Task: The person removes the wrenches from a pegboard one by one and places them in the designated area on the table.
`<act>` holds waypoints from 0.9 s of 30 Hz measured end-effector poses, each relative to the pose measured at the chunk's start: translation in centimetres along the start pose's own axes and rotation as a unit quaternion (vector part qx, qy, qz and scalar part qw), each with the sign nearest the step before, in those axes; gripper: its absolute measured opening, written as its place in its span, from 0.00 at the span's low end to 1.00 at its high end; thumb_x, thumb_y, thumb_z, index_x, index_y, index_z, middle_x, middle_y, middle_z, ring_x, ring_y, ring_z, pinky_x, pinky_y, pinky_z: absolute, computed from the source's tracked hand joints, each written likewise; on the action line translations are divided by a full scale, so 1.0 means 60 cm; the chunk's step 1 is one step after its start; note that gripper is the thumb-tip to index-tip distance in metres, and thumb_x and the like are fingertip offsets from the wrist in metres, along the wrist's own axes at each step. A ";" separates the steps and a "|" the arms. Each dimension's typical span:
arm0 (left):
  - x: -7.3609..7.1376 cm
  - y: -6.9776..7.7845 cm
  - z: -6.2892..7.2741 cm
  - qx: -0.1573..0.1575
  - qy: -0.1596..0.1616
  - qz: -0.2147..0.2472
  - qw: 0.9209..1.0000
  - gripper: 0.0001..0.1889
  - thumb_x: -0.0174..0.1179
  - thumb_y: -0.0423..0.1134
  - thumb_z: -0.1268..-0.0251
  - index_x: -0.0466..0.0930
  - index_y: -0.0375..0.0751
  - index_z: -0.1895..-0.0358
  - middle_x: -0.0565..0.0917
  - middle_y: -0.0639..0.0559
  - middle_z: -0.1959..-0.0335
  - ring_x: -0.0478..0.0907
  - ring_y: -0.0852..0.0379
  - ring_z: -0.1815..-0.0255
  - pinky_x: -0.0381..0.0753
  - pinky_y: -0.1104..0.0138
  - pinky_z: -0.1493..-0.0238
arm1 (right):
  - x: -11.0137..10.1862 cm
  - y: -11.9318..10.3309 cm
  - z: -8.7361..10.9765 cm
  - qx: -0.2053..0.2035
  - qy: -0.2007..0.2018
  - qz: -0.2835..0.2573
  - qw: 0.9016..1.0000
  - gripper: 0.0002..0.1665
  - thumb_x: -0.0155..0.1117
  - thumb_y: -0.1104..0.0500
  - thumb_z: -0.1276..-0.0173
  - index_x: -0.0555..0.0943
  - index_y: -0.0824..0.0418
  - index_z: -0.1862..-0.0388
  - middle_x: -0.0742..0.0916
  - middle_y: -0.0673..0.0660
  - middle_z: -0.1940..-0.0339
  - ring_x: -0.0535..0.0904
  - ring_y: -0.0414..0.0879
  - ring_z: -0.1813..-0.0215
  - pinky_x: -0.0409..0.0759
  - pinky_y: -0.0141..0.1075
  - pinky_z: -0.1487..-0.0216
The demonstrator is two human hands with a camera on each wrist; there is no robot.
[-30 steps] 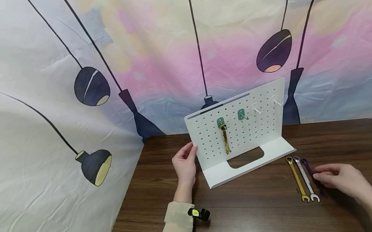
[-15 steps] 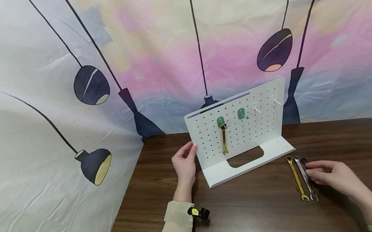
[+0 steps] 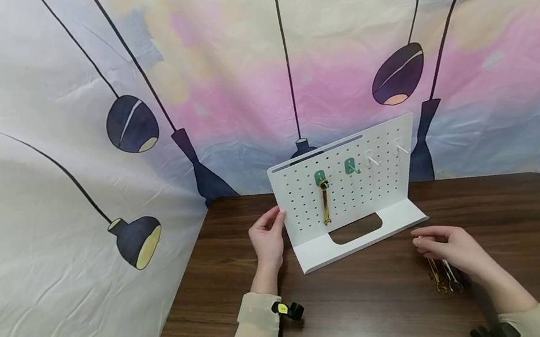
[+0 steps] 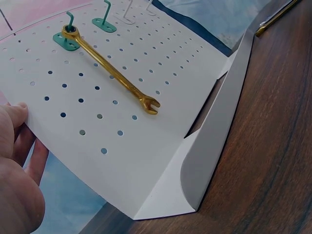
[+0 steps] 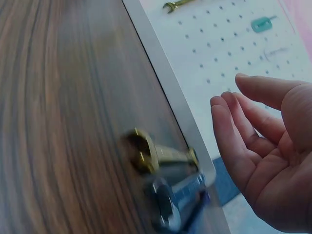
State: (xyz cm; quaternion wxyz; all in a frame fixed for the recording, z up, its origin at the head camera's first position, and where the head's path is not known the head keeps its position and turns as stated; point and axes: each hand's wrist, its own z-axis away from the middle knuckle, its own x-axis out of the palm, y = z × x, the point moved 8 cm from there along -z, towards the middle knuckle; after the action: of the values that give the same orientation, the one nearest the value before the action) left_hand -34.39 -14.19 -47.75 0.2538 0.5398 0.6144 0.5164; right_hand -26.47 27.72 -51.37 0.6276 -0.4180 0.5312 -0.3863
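Observation:
My left hand (image 3: 267,241) pinches the left edge of a white pegboard stand (image 3: 309,253) between thumb and fingers. From a green hook (image 4: 67,43) on the board hangs a gold combination wrench (image 4: 109,66) by its ring end, open end down. My right hand (image 3: 452,252) is over loose wrenches at the board's right front, thumb and bent fingers apart, nothing between them in the right wrist view. Below it are a gold wrench (image 5: 168,153), a silver wrench (image 5: 183,190) and a purple wrench (image 5: 197,209), blurred; the hand partly covers them in the head view.
A second green hook (image 3: 350,166) and two white hooks, one mid-right (image 3: 372,159) and one near the right edge (image 3: 400,147), carry nothing. The brown wooden table (image 3: 364,306) extends in front of the stand. Behind hangs a lamp-patterned cloth (image 3: 236,80).
My right hand has moved left, from beside the purple wrench across to above the gold one. The hanging wrench's lower end has swung slightly left. My left hand has stayed in place.

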 end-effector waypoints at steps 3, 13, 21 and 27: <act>0.000 0.000 -0.001 0.002 0.001 -0.003 1.000 0.10 0.75 0.30 0.33 0.91 0.28 0.53 0.92 0.44 0.62 0.83 0.60 0.65 0.85 0.72 0.62 | 0.022 -0.008 -0.011 -0.002 -0.019 -0.009 1.000 0.29 0.70 0.54 0.21 0.80 0.75 0.32 0.89 0.69 0.43 0.90 0.47 0.50 0.89 0.38 0.50; -0.001 -0.004 -0.002 0.008 -0.010 -0.010 1.000 0.10 0.76 0.33 0.33 0.93 0.32 0.53 0.92 0.47 0.61 0.84 0.60 0.64 0.86 0.70 0.60 | 0.089 -0.031 -0.049 -0.017 -0.032 -0.066 0.997 0.28 0.73 0.58 0.24 0.81 0.74 0.34 0.88 0.68 0.42 0.88 0.42 0.51 0.88 0.38 0.48; -0.003 -0.003 -0.001 0.006 -0.010 -0.004 1.000 0.10 0.76 0.33 0.34 0.93 0.32 0.53 0.92 0.46 0.61 0.83 0.59 0.65 0.86 0.71 0.61 | 0.140 -0.064 -0.090 -0.070 -0.020 -0.120 0.990 0.29 0.73 0.60 0.24 0.78 0.76 0.32 0.85 0.75 0.38 0.87 0.36 0.48 0.86 0.33 0.47; -0.002 -0.004 0.001 0.000 -0.006 -0.001 1.000 0.10 0.76 0.33 0.33 0.93 0.31 0.53 0.92 0.46 0.62 0.83 0.59 0.65 0.86 0.71 0.62 | 0.167 -0.082 -0.118 -0.098 0.007 -0.128 0.987 0.28 0.74 0.59 0.24 0.80 0.72 0.32 0.85 0.72 0.37 0.86 0.35 0.47 0.84 0.31 0.44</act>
State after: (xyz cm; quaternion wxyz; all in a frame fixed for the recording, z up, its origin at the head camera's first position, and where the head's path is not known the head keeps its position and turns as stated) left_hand -34.39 -14.27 -48.03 0.2580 0.5423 0.6138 0.5125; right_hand -32.31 15.88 -50.82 0.5253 -0.5390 0.5132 -0.4124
